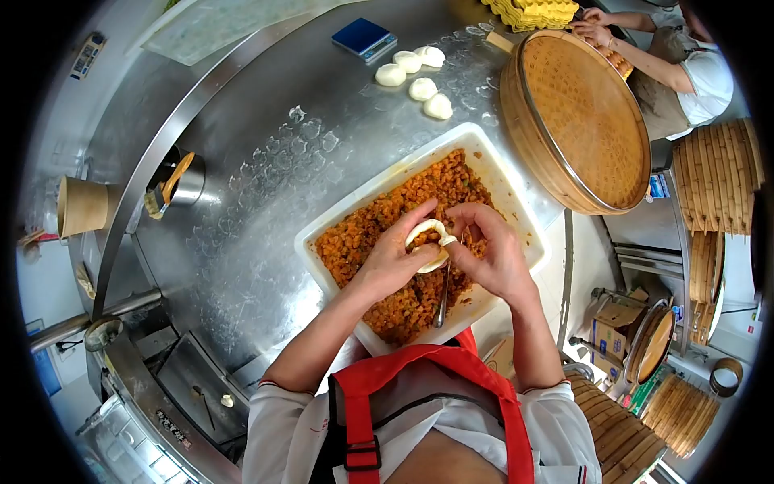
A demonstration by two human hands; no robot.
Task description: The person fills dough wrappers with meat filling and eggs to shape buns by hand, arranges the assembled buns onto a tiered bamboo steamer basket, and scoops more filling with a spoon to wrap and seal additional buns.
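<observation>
Above a white tray (326, 270) of orange-brown chopped filling, a piece of pale dough (427, 234) is held between both hands. My left hand (397, 254) cups its left side, the thumb laid over its opening. My right hand (490, 250) pinches the dough's right edge between thumb and fingers. The dough is curved into an open cup; what lies inside is mostly hidden by the thumb. A metal spoon (443, 300) rests in the filling below the hands. Several white dough buns (422, 89) sit on the steel table (266, 218) beyond the tray.
A large bamboo steamer (584, 121) stands right of the tray. At the back are a blue scale (364, 39) and yellow egg trays (532, 12). A co-worker (677, 68) is at the upper right. Stacked bamboo steamers (717, 173) stand far right; a metal pot (189, 179) is left.
</observation>
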